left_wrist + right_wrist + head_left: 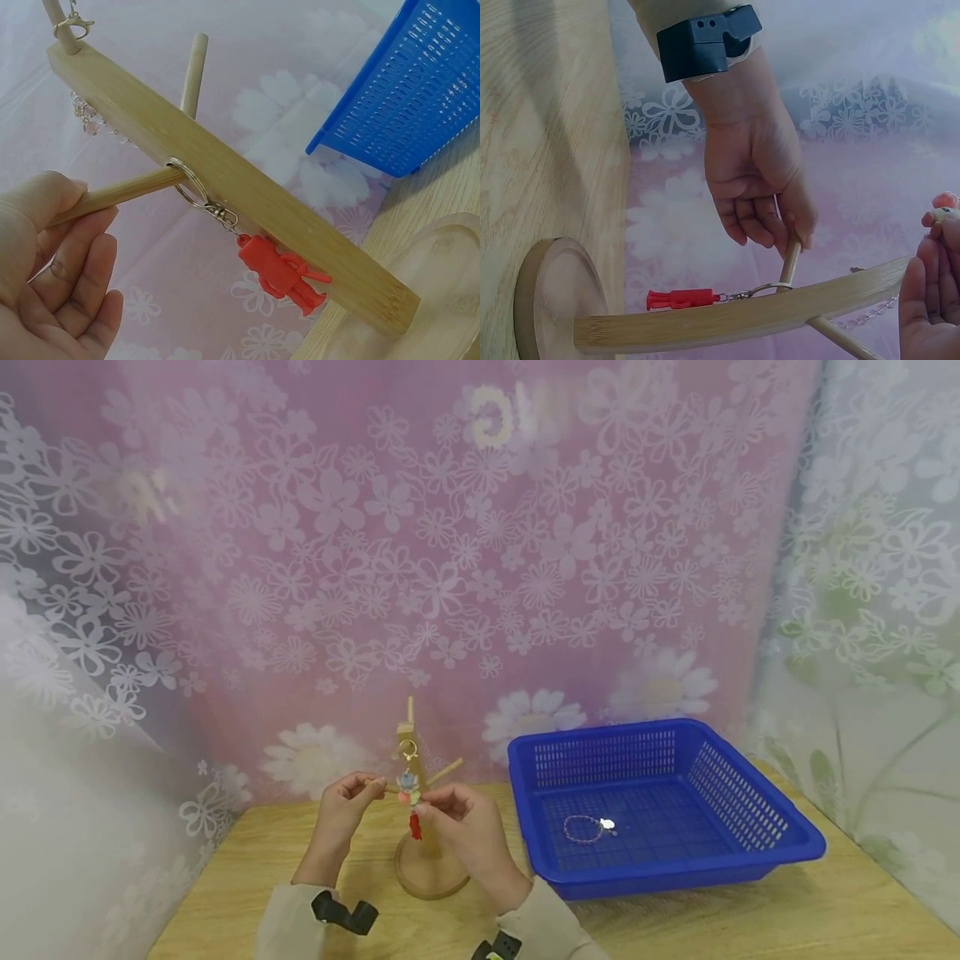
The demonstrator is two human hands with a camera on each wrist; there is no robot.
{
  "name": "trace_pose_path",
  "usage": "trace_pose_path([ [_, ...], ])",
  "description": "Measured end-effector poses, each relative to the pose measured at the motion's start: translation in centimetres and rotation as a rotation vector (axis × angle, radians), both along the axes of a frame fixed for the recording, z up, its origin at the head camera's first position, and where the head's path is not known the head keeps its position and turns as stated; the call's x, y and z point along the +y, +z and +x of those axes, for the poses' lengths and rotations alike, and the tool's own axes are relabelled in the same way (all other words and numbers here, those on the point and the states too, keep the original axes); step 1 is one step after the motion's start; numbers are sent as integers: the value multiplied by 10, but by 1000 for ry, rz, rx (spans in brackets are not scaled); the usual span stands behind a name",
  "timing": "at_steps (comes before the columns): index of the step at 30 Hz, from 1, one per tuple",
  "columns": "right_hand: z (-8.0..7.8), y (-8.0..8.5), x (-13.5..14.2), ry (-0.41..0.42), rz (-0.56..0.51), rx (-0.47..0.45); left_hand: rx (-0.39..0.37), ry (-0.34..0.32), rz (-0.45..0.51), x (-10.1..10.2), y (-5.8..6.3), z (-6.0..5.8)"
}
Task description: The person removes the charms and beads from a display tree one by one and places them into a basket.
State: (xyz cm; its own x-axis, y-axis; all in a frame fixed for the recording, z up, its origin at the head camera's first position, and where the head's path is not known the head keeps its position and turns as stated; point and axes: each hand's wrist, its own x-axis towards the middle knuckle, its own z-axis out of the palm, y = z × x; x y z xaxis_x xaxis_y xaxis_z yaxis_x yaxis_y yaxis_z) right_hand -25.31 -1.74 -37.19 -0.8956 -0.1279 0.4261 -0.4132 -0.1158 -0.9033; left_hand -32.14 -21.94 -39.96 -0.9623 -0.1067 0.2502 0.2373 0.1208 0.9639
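A wooden peg stand [431, 860] rises from a round base. My left hand [64, 262] pinches the end of one side peg [124, 193] between thumb and index finger. From that peg, close to the post, a red figure keychain [279, 274] hangs by its split ring. A gold-ringed keychain with blue, pink and yellow charms [407, 782] hangs at the front of the post, higher up. My right hand [467, 825] pinches its lower charms with thumb and fingertips. In the right wrist view, a small pink and yellow charm [945, 214] shows at those fingertips.
Right of the stand is a blue plastic basket [667, 870], with a beaded bracelet [583, 840] and its white charm inside. Another peg [447, 771] sticks out on the stand's right. Clear beads [91, 126] hang behind the post. A floral curtain [480, 568] backs the wooden table [225, 868].
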Motion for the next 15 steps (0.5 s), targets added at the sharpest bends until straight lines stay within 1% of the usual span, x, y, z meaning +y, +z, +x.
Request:
trace_pose_path([
  [4,-2,0,2,2,-21,20,3,1,-2,0,0,-1],
  [10,-2,3,6,-5,-16,7,-16,-1,-9,-1,0,0],
  [15,-3,6,11,-1,-23,9,-10,0,-3,-1,-1,-1],
])
